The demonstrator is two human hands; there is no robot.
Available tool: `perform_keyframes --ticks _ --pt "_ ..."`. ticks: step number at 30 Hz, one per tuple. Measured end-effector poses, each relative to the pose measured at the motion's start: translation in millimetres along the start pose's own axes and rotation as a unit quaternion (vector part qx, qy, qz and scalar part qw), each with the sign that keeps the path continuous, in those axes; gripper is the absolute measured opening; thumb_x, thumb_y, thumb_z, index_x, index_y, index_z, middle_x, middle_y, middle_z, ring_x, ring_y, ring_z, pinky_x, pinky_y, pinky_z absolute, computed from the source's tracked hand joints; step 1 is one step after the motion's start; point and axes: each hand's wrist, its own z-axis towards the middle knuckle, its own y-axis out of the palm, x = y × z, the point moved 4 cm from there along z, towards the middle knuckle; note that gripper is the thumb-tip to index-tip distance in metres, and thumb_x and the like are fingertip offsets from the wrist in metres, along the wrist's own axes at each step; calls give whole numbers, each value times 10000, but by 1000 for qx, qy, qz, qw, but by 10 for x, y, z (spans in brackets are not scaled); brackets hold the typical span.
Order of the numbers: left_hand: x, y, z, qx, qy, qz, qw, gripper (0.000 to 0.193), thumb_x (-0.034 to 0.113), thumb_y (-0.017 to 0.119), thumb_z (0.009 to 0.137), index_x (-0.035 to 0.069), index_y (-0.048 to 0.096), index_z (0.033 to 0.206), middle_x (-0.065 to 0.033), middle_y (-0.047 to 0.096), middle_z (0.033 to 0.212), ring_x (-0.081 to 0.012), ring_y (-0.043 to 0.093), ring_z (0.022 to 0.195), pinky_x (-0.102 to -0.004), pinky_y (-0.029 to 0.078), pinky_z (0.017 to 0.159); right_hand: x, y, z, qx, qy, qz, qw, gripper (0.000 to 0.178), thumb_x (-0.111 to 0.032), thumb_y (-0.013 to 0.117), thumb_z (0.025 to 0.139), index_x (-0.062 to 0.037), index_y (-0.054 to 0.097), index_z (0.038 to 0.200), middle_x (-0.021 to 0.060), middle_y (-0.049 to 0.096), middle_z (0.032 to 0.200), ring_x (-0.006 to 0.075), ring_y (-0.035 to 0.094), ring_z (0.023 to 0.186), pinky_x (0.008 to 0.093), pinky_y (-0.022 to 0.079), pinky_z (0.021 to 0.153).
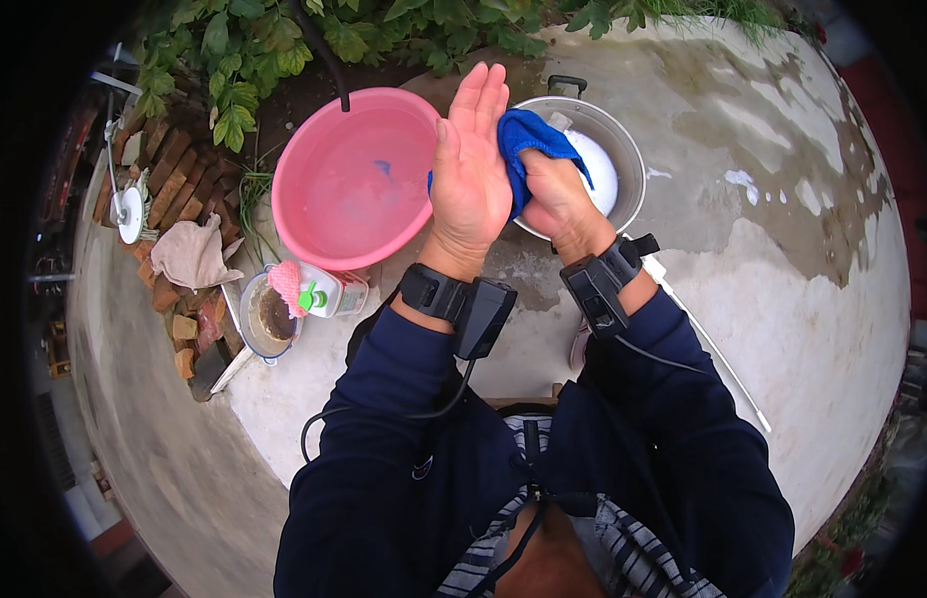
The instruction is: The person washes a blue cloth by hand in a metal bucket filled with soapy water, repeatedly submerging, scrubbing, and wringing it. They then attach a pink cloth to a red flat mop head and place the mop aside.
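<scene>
My left hand [470, 164] is held upright with its fingers straight and together, palm facing right. My right hand [555, 199] grips a blue cloth [531, 137] and presses it against the left palm. Both hands hover between a pink plastic basin [356, 179] with water on the left and a metal pot [611, 149] with white foamy water on the right. Black bands with small devices sit on both wrists, and a cable runs down from the left one.
A black hose [324, 55] hangs into the pink basin. A bottle with a green cap [329, 292], a pink scrubber [285, 280] and a small bowl [267, 321] sit at lower left. A beige rag [192, 254] lies on bricks. Wet concrete ground and green plants surround.
</scene>
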Motion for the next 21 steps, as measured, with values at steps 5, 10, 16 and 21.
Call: perform_keyframes --ticks 5,10,16,21 --pt "25 131 14 -10 -79 -125 989 802 656 371 832 159 182 1433 -124 137 1489 -351 197 1344 -467 139 1094 -38 -180 74 107 -12 -43 993 141 -148 487 905 -43 580 916 37 588 874 123 547 746 282 468 635" --pt "-31 -11 9 -34 -166 -169 971 831 719 330 805 274 45 1447 -48 -9 1509 -471 277 1274 -565 213 1048 -167 -176 93 -28 -17 74 997 483 -441 394 935 -38 484 1186 104 525 1203 247 518 1103 392 418 974" --pt "15 63 7 -99 -211 -217 948 842 756 347 768 338 46 1434 -96 -31 1503 -542 258 1243 -611 257 1016 -309 -132 98 -58 -38 98 993 512 -424 329 945 -35 442 1258 123 488 1266 251 489 1149 391 387 1003" --pt "-26 97 -35 -56 -229 -252 938 830 784 277 757 348 68 1431 -197 158 1462 -555 278 1227 -652 240 997 -161 -220 107 -155 4 257 954 543 -494 337 927 -76 455 1253 105 502 1257 244 489 1153 374 367 1021"
